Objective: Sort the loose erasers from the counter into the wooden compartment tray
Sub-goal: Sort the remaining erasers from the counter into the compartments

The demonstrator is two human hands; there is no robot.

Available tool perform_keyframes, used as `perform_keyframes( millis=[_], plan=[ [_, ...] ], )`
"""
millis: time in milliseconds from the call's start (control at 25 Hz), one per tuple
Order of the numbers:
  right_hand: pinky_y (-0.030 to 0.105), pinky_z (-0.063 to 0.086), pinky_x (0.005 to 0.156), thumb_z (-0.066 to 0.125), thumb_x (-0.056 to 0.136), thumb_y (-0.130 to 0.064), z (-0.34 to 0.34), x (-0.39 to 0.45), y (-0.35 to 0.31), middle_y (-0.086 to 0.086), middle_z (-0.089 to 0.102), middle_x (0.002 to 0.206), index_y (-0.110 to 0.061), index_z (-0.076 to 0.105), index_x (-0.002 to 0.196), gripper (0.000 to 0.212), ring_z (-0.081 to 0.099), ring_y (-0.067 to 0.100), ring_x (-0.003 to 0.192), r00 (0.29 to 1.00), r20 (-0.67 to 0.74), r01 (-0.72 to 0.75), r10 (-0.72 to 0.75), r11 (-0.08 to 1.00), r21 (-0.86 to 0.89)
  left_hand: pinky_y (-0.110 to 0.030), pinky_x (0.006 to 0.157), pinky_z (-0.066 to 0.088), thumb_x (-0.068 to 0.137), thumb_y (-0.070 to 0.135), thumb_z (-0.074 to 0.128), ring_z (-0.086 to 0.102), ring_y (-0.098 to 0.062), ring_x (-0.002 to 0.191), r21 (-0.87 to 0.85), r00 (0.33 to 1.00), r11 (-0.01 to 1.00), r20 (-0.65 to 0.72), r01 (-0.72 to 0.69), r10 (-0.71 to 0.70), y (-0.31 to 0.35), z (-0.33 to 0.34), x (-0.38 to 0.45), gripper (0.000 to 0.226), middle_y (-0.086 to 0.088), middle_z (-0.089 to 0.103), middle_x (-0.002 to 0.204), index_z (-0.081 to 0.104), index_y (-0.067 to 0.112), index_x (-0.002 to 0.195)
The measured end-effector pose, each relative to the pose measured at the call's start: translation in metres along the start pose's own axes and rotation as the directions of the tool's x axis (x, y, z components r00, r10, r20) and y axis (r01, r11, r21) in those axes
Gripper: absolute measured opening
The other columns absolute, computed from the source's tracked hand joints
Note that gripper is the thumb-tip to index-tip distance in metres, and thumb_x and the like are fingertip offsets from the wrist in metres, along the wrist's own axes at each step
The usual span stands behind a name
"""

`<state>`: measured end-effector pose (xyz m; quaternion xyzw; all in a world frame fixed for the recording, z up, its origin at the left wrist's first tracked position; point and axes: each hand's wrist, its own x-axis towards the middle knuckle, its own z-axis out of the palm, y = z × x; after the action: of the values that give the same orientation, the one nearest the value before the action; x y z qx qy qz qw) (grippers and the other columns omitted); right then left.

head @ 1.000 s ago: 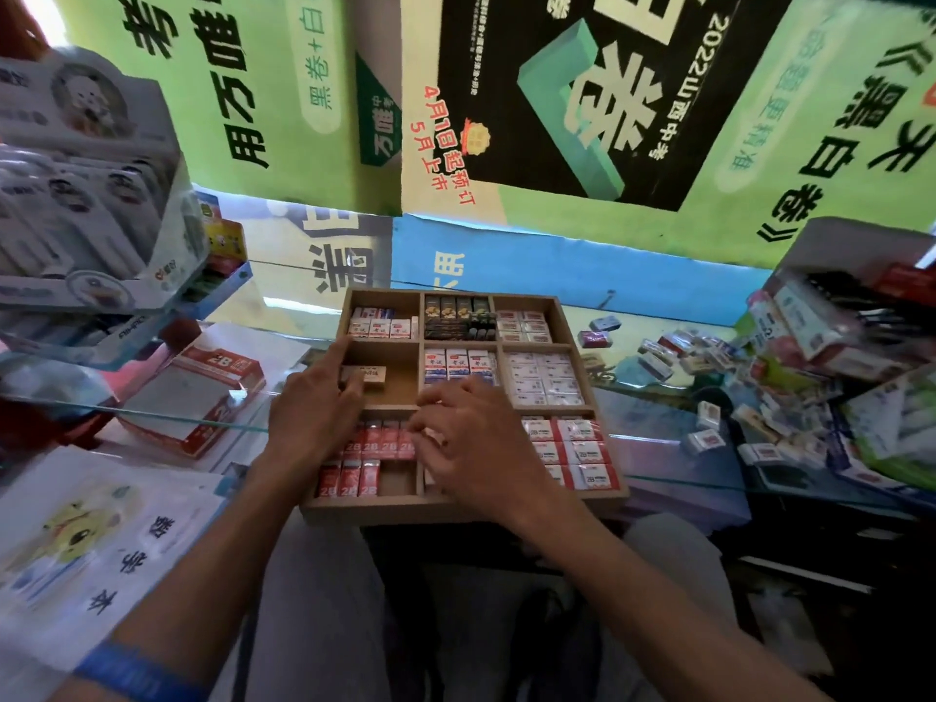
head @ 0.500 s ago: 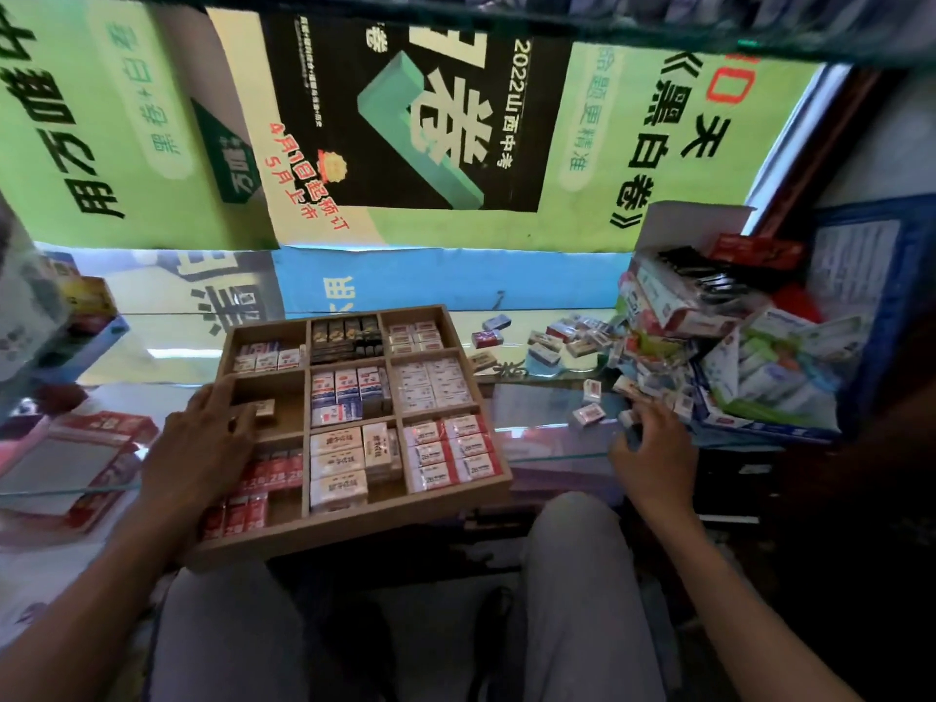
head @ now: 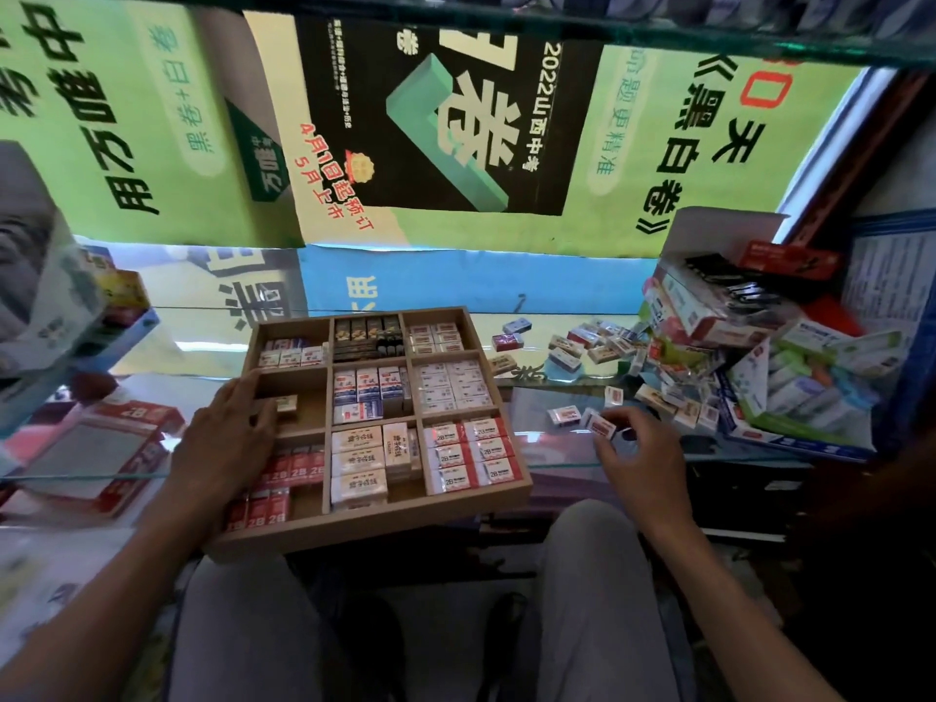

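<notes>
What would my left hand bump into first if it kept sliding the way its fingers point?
Probably the lone eraser in the middle-left compartment; the left hand's fingertips are already beside it, though depth is unclear.

There is one camera, worn on the person's head. It looks forward and down, from close up, at the square wooden tray with small boxes (head: 372, 521) on the clear glass tabletop (head: 552, 438). Its wide lens bends the edges.

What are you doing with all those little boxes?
A person is sorting erasers into a wooden tray. The left hand rests on the tray's left side. The right hand pinches one eraser above the glass counter. More loose erasers lie scattered to the right.
</notes>
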<state>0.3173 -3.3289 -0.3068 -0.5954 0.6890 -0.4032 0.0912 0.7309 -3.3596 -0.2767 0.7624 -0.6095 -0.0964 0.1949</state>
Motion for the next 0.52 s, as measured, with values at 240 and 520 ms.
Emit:
perform_keyframes(
  millis=[240,520],
  plan=[
    [0.011,0.046,0.061,0.071,0.087,-0.020,0.023,0.007,-0.088,-0.018,0.064,0.088,-0.029,0.067,0.105,0.020,0.060,-0.005,0.081,0.970,0.194,0.109,-0.148,0.974,0.200,-0.053,0.095,0.045,0.102,0.041,0.035,0.054,-0.031,0.117,-0.071,1.000,0.997,0.011,0.008,-0.007,-0.009,0.003,0.003,0.046,-0.009,0.046,0.143,0.030,0.028,0.146],
    [0.015,0.040,0.062,0.072,0.086,-0.027,0.076,0.086,-0.144,-0.013,0.066,0.088,-0.026,0.068,0.099,0.014,0.060,-0.001,0.078,0.938,0.327,0.069,-0.117,0.986,0.155,-0.049,0.090,0.048,0.099,0.042,0.038,0.057,-0.030,0.114,-0.046,0.999,0.999,-0.047,0.012,-0.014,-0.016,0.010,0.011,0.047,-0.006,0.048,0.142,0.029,0.032,0.145]
  ],
)
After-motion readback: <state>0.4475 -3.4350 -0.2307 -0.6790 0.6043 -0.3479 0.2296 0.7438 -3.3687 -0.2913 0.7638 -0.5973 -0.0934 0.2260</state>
